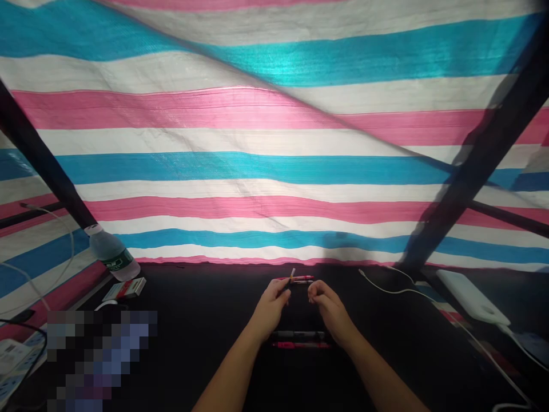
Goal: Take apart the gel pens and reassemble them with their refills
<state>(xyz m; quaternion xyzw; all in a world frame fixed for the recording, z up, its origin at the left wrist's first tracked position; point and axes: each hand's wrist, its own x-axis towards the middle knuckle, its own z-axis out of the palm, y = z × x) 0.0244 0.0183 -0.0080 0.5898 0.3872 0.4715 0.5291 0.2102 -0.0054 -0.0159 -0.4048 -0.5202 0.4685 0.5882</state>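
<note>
On a dark tabletop [206, 303], my left hand [270, 306] and my right hand [330, 313] hover close together. Just beyond them lie red pens [300, 280]. A thin pale stick [292, 276] rises from my left fingertips, which seem pinched on it. My right fingers curl near the pens' right end, with nothing visible in them. Beneath my wrists lie a dark pen [300, 334] and a pink pen [300, 345], partly hidden by my hands.
A plastic water bottle [112, 253] lies at the back left, beside a small red and white box [124, 289]. A white power bank [472, 297] with a white cable [397, 290] sits right. Striped tarpaulin [274, 171] and dark beams rise behind. A pixelated patch covers the lower left.
</note>
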